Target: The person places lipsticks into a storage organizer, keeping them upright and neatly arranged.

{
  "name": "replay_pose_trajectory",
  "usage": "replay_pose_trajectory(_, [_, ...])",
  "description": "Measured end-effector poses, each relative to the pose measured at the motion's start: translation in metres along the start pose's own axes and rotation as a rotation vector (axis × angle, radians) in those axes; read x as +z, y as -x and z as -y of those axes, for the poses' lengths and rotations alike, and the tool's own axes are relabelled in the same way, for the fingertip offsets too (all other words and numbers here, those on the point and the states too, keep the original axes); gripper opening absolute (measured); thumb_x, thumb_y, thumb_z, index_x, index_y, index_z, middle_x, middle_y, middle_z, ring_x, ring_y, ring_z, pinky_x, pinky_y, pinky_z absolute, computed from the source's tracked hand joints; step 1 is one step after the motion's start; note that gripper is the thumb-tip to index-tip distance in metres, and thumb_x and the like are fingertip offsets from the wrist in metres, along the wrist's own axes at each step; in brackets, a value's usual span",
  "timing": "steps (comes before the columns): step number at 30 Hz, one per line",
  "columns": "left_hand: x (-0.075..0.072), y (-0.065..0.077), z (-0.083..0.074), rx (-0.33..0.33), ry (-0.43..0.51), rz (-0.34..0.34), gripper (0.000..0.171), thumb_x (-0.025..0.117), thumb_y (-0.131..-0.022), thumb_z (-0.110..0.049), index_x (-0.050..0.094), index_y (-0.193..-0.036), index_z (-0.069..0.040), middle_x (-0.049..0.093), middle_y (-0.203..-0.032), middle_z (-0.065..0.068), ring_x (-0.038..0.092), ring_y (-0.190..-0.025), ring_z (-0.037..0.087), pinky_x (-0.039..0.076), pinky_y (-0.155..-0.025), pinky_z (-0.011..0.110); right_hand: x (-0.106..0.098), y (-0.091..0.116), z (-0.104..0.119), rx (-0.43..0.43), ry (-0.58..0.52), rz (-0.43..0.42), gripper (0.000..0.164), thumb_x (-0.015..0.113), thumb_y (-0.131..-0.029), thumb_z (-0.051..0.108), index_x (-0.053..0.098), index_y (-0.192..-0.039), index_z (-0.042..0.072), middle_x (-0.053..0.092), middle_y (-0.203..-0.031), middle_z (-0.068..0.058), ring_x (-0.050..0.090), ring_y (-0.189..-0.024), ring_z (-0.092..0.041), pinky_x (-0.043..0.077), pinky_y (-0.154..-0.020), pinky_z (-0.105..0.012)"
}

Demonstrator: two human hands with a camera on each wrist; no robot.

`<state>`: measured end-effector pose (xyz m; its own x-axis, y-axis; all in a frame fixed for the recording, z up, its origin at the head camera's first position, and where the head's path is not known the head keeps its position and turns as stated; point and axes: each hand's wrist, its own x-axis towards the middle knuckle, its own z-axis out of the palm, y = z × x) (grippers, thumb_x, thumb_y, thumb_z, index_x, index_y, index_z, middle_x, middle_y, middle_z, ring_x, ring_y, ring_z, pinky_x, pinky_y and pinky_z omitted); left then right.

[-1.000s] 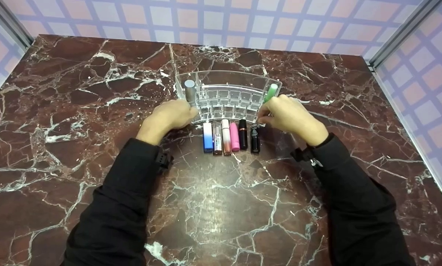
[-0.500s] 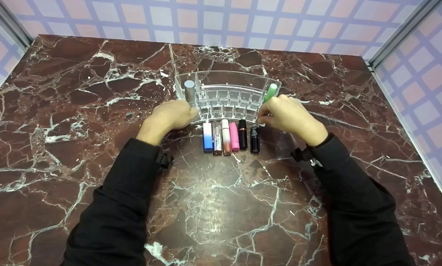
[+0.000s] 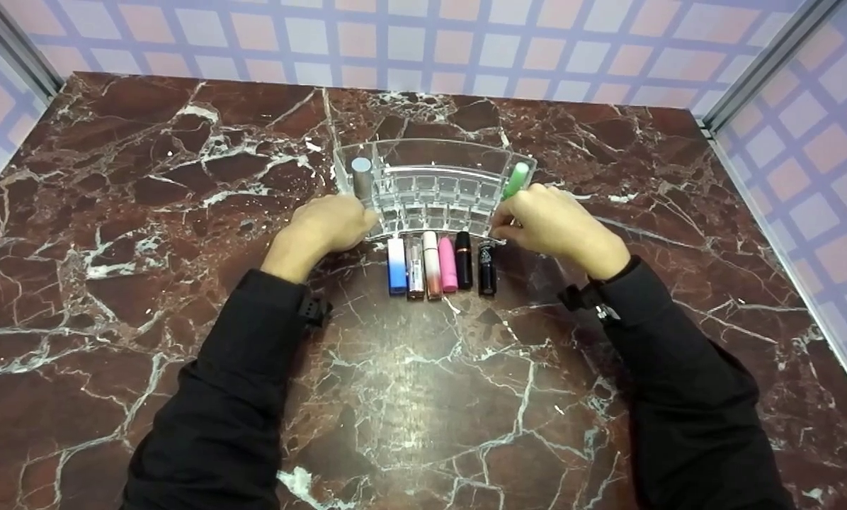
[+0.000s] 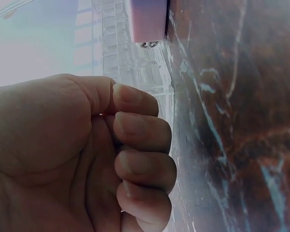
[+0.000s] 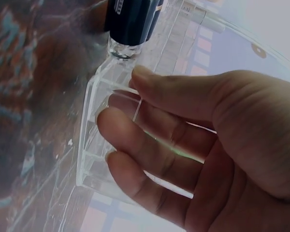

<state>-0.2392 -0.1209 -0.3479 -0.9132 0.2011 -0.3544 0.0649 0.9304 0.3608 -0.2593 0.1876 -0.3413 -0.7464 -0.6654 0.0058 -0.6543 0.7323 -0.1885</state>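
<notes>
A clear acrylic tiered organizer (image 3: pixel 438 191) with a curved front stands toward the back of the marble-patterned table. At its left front corner is my left hand (image 3: pixel 328 223), its fingers curled toward the palm. The left wrist view shows nothing between those fingers. My right hand (image 3: pixel 558 223) holds the organizer's right end, and in the right wrist view the thumb and index finger (image 5: pixel 123 99) lie about a clear edge. A grey tube (image 3: pixel 362 178) stands in the left end compartment. A green tube with a pale cap (image 3: pixel 517 180) leans in the right one.
Several lipsticks and glosses lie in a row before the organizer: a white-and-blue one (image 3: pixel 396 266), a clear labelled one (image 3: pixel 415 269), a white-and-brown one (image 3: pixel 432 265), a pink one (image 3: pixel 447 264) and black ones (image 3: pixel 463 260). Patterned panels (image 3: pixel 409 42) stand behind the table and at its sides.
Both hands, the organizer and the lipsticks keep their places. Only the head view has tilted very slightly.
</notes>
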Motion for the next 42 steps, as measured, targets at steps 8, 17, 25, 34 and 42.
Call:
replay_pose_trajectory(8, [0.000, 0.000, 0.000, -0.006, -0.014, 0.001, 0.040, 0.034, -0.106, -0.038, 0.045, -0.077, -0.014, 0.060, -0.101, 0.017, 0.057, -0.087, 0.031, 0.051, -0.081, 0.047, -0.006, 0.002, -0.004, -0.092, -0.017, -0.027, 0.012, 0.078, -0.091, 0.020, 0.078, -0.100, 0.012, 0.076, -0.097, -0.003, 0.071, -0.078, -0.021, 0.058, -0.076, -0.045])
replay_pose_trajectory(17, [0.001, 0.000, 0.001, -0.012, -0.010, -0.005, 0.038, 0.035, -0.106, -0.038, 0.047, -0.079, -0.014, 0.061, -0.103, 0.018, 0.057, -0.088, 0.031, 0.051, -0.080, 0.046, -0.008, 0.001, -0.005, -0.296, -0.048, -0.006, 0.017, 0.077, -0.090, 0.008, 0.077, -0.106, 0.011, 0.075, -0.104, -0.004, 0.072, -0.087, -0.023, 0.058, -0.079, -0.043])
replay_pose_trajectory(25, [0.000, 0.000, 0.001, -0.004, -0.002, -0.009, 0.037, 0.036, -0.106, -0.037, 0.049, -0.080, -0.013, 0.062, -0.106, 0.019, 0.057, -0.089, 0.031, 0.050, -0.080, 0.045, -0.003, -0.001, -0.010, -0.401, -0.095, 0.103, 0.036, 0.073, -0.082, -0.009, 0.074, -0.113, 0.009, 0.072, -0.116, -0.008, 0.070, -0.097, -0.028, 0.056, -0.087, -0.045])
replay_pose_trajectory(34, [0.001, 0.000, 0.001, -0.011, -0.001, 0.000, 0.038, 0.034, -0.106, -0.038, 0.050, -0.082, -0.013, 0.062, -0.107, 0.019, 0.057, -0.089, 0.031, 0.049, -0.078, 0.044, 0.000, -0.001, -0.011, -0.390, -0.075, 0.105, 0.034, 0.078, -0.079, -0.006, 0.076, -0.109, 0.011, 0.070, -0.117, -0.006, 0.069, -0.093, -0.028, 0.056, -0.086, -0.048])
replay_pose_trajectory(42, [0.001, -0.002, 0.001, -0.019, -0.013, -0.008, 0.039, 0.034, -0.106, -0.039, 0.051, -0.083, -0.012, 0.062, -0.113, 0.021, 0.059, -0.095, 0.035, 0.050, -0.083, 0.049, 0.000, -0.001, -0.011, -0.359, -0.040, 0.106, 0.033, 0.079, -0.079, -0.005, 0.077, -0.107, 0.013, 0.071, -0.118, -0.005, 0.070, -0.100, -0.029, 0.055, -0.088, -0.050])
